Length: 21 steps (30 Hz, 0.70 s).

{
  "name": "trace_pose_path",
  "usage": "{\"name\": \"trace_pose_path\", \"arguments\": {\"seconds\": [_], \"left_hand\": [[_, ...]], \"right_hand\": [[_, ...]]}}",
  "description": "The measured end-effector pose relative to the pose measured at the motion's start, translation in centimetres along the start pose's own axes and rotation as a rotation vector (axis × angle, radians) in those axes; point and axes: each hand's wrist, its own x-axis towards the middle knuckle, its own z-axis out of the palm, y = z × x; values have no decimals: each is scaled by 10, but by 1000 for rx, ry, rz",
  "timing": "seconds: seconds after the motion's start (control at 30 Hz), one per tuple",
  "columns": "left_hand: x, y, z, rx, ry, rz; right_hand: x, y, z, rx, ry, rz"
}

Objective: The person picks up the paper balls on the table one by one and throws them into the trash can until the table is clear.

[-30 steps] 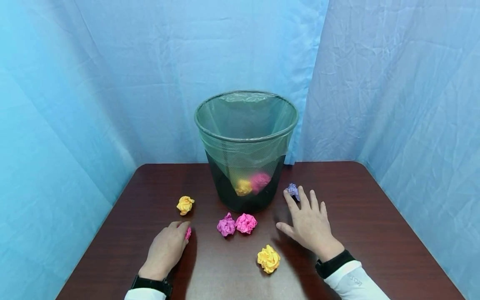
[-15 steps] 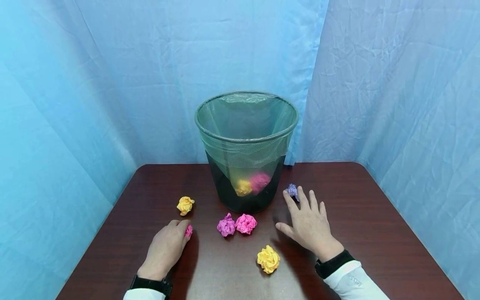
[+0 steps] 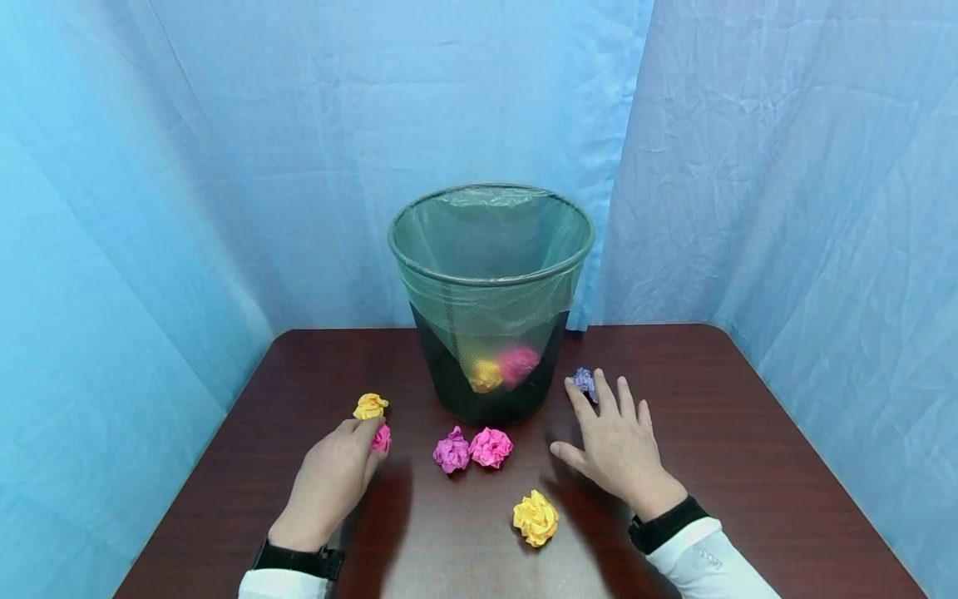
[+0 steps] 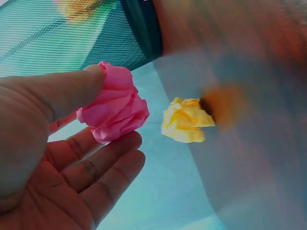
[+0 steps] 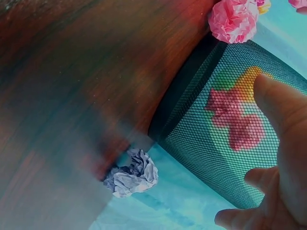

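My left hand [image 3: 329, 482] pinches a crumpled pink paper ball [image 4: 117, 105] between thumb and fingers, at the left of the table. Just beyond it sits a yellow paper ball [image 3: 370, 406], partly covered by the hand in the head view. On the right, my right hand [image 3: 617, 449] hovers with its fingers spread and nothing in its grasp. A bluish-purple paper ball [image 5: 132, 175] lies near its fingertips, beside the bin. The black mesh waste bin [image 3: 490, 279], lined with a thin greenish bag, stands at the back middle; pink and yellow balls show through its mesh.
A purple paper ball [image 3: 452, 450] and another pink one [image 3: 491, 448] lie side by side in front of the bin. Nearer the front is a second yellow ball [image 3: 535, 517]. Blue curtains [image 3: 337, 150] enclose the dark wooden table [image 3: 711, 399].
My left hand has moved forward and slightly right with the pink paper ball, its shadow shifting right, and now overlaps the yellow ball in the head view. My right hand has hardly moved.
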Motion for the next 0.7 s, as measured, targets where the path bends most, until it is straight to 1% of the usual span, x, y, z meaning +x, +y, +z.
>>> {"name": "trace_pose_path", "arguments": {"seconds": [0.37, 0.7], "left_hand": [[14, 7, -20, -65, 119, 54], [29, 8, -40, -67, 208, 91]], "right_hand": [[5, 0, -9, 13, 4, 1], [9, 1, -18, 16, 16, -6]]}}
